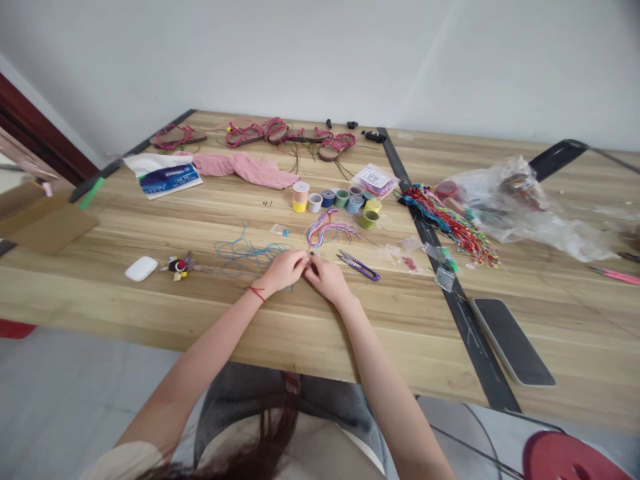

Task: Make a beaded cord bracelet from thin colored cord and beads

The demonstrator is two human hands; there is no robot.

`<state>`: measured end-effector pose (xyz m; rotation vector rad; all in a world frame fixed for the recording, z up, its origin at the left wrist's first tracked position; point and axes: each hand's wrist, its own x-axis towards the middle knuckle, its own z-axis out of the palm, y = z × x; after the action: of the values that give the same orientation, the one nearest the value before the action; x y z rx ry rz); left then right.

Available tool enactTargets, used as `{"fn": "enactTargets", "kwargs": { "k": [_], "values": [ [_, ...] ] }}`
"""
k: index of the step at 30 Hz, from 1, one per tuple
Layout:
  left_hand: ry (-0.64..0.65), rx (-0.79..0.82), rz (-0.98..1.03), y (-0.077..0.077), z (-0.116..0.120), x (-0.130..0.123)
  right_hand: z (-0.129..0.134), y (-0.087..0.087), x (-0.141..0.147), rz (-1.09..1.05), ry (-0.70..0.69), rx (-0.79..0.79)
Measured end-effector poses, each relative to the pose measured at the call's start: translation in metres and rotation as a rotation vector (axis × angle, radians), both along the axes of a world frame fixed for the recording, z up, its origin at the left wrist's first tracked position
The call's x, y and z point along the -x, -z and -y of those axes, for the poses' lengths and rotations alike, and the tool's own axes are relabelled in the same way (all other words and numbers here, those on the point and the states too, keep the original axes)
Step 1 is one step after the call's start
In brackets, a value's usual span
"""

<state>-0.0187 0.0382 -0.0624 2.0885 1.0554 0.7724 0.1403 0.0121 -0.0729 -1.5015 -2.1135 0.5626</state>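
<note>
My left hand (285,271) and my right hand (326,279) meet at the middle of the wooden table (150,313), fingertips together on a small dark item (311,261) that is mostly hidden by them. A red string (257,293) circles my left wrist. Thin teal cord (247,252) lies loose just left of my left hand. Purple-handled thread snips (358,266) rest just right of my right hand. Beyond my fingers lies a bundle of multicoloured cords (327,229), with several thread spools (330,199) behind it.
Braided pink-cord sandals (255,135) line the far edge, near a pink cloth (245,168). A white earbud case (141,268) and a small charm (179,267) sit left. A phone (513,341), coloured cord bundle (450,225) and plastic bag (530,217) lie right.
</note>
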Motion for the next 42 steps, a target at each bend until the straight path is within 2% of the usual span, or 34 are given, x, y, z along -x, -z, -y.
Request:
{"fn": "enactTargets", "kwargs": {
  "k": [3,8,11,14,18,26,29,32,34,36,40,42],
  "values": [
    [-0.028,0.147,0.201,0.003,-0.004,0.000,0.001,-0.001,-0.001,-0.083,-0.025,-0.009],
    [-0.126,0.509,0.564,0.002,-0.008,-0.002,0.001,-0.003,-0.001,-0.201,-0.068,-0.029],
    [-0.119,0.618,0.750,-0.001,-0.008,-0.003,0.002,-0.003,0.000,-0.224,-0.066,-0.030],
    [-0.117,0.680,0.853,-0.003,-0.007,-0.004,0.003,-0.004,0.001,-0.253,-0.041,-0.040],
    [-0.145,0.707,0.884,-0.006,-0.007,-0.004,0.005,-0.005,0.001,-0.290,-0.020,-0.058],
    [-0.118,0.743,0.936,-0.012,-0.004,-0.005,0.003,-0.002,0.002,-0.296,-0.083,-0.125],
    [-0.106,0.739,0.941,-0.012,-0.003,-0.006,0.003,-0.004,0.003,-0.271,-0.057,-0.239],
    [-0.110,0.734,0.931,-0.012,-0.003,-0.006,0.004,-0.007,0.003,-0.210,0.056,-0.411],
    [-0.118,0.726,0.918,-0.012,-0.003,-0.006,0.004,-0.007,0.002,-0.196,0.117,-0.471],
    [-0.125,0.716,0.905,-0.012,-0.002,-0.006,0.004,-0.006,0.000,-0.222,0.112,-0.451],
    [-0.127,0.704,0.882,-0.012,-0.002,-0.008,0.002,0.001,0.001,-0.343,0.022,-0.249],
    [-0.132,0.697,0.877,-0.013,-0.001,-0.008,0.001,0.003,0.002,-0.375,-0.004,-0.208]
  ]
}}
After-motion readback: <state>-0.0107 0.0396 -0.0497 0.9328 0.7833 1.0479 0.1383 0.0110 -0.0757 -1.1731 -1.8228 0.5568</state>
